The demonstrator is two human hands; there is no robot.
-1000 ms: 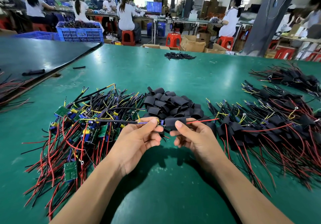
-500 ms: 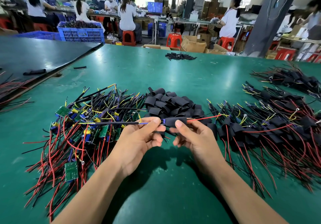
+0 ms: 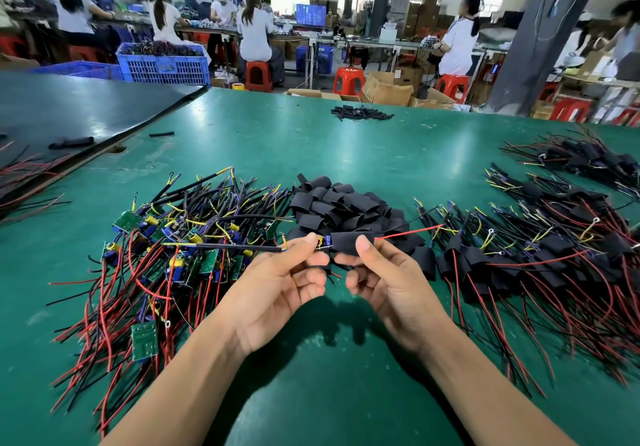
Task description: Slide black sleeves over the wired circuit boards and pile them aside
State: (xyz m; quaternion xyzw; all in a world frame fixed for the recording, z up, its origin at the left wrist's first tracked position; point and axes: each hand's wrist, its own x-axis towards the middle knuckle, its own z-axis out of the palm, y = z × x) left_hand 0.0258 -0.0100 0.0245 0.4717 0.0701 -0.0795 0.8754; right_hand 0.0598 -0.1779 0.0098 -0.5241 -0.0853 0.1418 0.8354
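- Two hands meet above the green counter, and they hold one wired board between them.
- The left hand pinches the board at its exposed end, thumb and forefinger closed where yellow and blue parts show. Its other fingers curl under.
- The right hand pinches the black sleeve, thumb on top and the remaining fingers curled beneath.
- The sleeve covers most of the board, and only a sliver shows at its left mouth.
- A red wire leaves the sleeve's right end and points right. A black lead runs left from the left hand's pinch.
- Bare boards trailing red, black and yellow wires lie heaped on the counter to the left.
- Loose sleeves sit in a heap just behind the hands, between the two wire piles.
- Sleeved boards are piled to the right, and a second pile lies farther back.
- A small heap of black tubes lies near the counter's far edge.
- A dark mat covers the surface at far left, with a black tube lying on it.
- Beyond the counter stand a blue crate and red stools, and people sit at benches.
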